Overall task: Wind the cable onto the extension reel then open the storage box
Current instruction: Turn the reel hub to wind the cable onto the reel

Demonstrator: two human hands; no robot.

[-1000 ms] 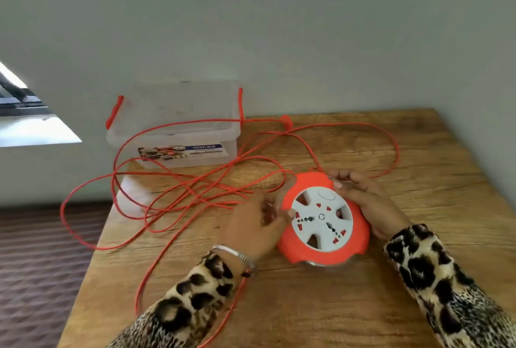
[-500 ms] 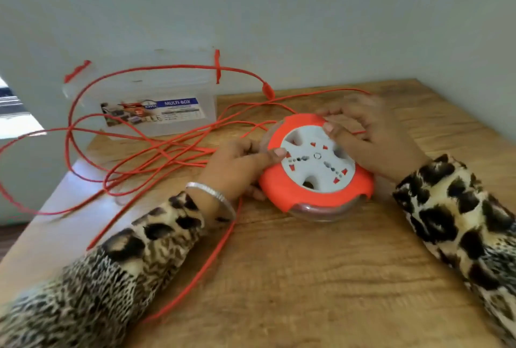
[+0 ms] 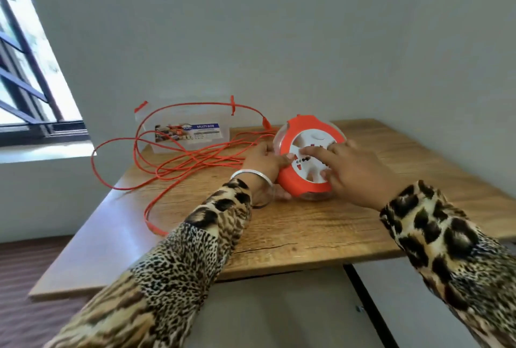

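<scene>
A barred window (image 3: pixel 25 90) fills the far left, beside a pale wall. On the wooden worktop (image 3: pixel 301 224), the orange cable (image 3: pixel 173 163) lies unwound in loose, overlapping loops; some loops hang past the left edge of the worktop, and one strand runs toward the near left edge, where it passes behind the left sleeve. At the back left of the worktop, against the wall, stands the clear plastic storage box (image 3: pixel 184 130) with orange clips at its two upper corners and a printed label reading "MULTI-BOX". Its lid is on. Cable loops cross in front of the box and over its top, running right to an orange plug (image 3: pixel 265 123) just left of the reel.

The left hand (image 3: pixel 265 164), with a silver bangle (image 3: pixel 252 174) at the wrist and a leopard-print sleeve (image 3: pixel 195 241) behind it, has its grip clenched on the left rim of the extension reel (image 3: pixel 304 180), thumb on the orange top face and fingers underneath. The reel is round, orange, with a white socket face and a clear lower half; it is tilted, its far edge lifted, its near edge close to the worktop. The right hand (image 3: pixel 354 174) lies on the socket face with fingers spread, forefinger reaching toward the centre; it presses on the reel with a released grip, not closed around anything.
</scene>
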